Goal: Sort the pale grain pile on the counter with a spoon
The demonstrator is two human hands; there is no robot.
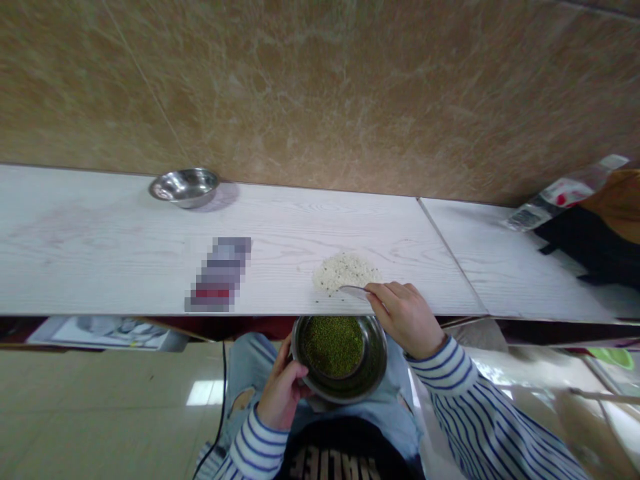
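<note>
In the head view, the right hand [404,315] pinched a thin, flat utensil [354,291] between its fingers, its long axis pointing left along the near edge of a loose, dark-flecked white grain pile [347,270] on the wood-grained table [280,260]. Farther from the pile, the left hand [285,392] clasped a round, shiny steel bowl [376,367] of small green beans [336,347].

Indoor rm, prob. home or dorm type; can't tell which. Signs: marbled wall [300,93], glossy tiled floor [125,407], pale wood-look desk [115,253] w/ papers [110,330] tucked underneath. Everyday stuff abt: drink bottle [555,200] far R, steel bowl [185,189] nr wall, green basin [614,358] low R. Food too, i.e. white grain [347,270] on desk, green beans [335,347] below edge.
</note>
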